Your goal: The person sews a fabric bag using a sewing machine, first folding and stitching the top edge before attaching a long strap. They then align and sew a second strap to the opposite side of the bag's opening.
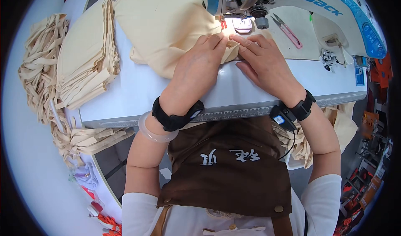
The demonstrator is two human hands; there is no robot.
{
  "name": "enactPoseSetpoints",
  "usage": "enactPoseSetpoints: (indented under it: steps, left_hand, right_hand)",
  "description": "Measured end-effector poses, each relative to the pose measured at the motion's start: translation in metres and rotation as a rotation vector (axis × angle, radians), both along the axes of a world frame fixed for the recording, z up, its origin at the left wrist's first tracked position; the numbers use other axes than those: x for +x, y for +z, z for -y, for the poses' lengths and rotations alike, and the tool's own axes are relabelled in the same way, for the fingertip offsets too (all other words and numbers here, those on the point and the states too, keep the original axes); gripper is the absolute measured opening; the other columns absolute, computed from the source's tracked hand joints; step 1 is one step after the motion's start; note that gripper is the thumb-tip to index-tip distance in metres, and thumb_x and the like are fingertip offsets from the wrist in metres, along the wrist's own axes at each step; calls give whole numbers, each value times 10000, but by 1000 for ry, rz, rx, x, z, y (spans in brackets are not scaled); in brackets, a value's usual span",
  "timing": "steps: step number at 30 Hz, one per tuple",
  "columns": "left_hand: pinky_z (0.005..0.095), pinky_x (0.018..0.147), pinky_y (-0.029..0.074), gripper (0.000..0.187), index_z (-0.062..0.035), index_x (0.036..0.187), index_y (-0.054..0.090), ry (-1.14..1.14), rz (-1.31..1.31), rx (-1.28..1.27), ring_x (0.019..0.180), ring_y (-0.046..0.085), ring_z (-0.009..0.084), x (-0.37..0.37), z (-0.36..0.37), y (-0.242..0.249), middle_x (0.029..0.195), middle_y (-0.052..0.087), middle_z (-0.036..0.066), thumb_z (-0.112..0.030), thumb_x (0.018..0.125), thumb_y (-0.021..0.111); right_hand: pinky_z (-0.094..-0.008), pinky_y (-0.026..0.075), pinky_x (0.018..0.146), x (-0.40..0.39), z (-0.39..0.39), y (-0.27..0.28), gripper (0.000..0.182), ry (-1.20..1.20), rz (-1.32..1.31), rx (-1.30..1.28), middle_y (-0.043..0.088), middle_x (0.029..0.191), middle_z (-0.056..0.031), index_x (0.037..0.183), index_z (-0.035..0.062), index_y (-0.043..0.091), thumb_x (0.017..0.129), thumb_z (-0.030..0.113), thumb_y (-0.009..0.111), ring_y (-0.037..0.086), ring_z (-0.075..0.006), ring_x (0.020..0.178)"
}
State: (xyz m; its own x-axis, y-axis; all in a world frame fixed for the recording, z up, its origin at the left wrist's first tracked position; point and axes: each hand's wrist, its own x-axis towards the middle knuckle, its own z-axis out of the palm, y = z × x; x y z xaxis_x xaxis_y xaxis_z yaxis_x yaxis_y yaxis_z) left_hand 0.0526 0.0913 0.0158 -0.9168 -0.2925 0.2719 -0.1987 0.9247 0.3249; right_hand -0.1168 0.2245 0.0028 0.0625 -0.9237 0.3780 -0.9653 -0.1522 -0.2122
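A large piece of cream fabric (165, 25) lies bunched on the sewing machine bed, its right end under the red presser foot (223, 24). My left hand (201, 60) grips the fabric just in front of the foot, fingers pressed together on it. Close beside it, my right hand (264, 60) pinches the folded edge of the same fabric, with the thumb lower down near the table edge. The fingertips of both hands nearly meet under the machine's light. The needle tip is too small to make out.
Pink-handled thread snips (288, 32) lie right of the needle area, with thread scraps (331, 60) farther right. A stack of cream fabric pieces (90, 54) sits at the left, beside a heap of fabric straps (39, 65). A ruler strip (234, 112) runs along the table's front edge.
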Motion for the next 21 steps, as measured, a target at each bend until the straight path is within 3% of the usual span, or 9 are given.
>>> enactPoseSetpoints:
  steps: [3, 6, 21]
  left_hand:
    - [387, 923, 536, 416, 12, 1241, 597, -8, 13, 31, 1144, 582, 300, -1, 5, 1, 1211, 629, 118, 22, 826, 577]
    - [398, 940, 529, 418, 2, 1241, 601, -14, 12, 45, 1145, 587, 316, -4, 12, 0, 1212, 637, 132, 27, 824, 585]
    - [421, 952, 527, 458, -13, 1249, 629, -39, -18, 70, 1116, 600, 354, -11, 23, 2, 1265, 634, 150, 53, 796, 607]
  right_hand:
    - [-404, 474, 904, 0, 3, 0, 301, -17, -5, -13, 607, 1354, -36, 1146, 40, 643, 901, 209, 687, 565, -263, 1152]
    - [-408, 476, 923, -1, 6, -1, 393, -22, 21, 10, 612, 1342, -50, 1236, 48, 620, 876, 180, 709, 561, -283, 1119]
    - [-394, 480, 862, -4, 17, -10, 227, -41, 8, -21, 649, 1270, -37, 1043, 39, 674, 932, 237, 661, 568, -247, 1122]
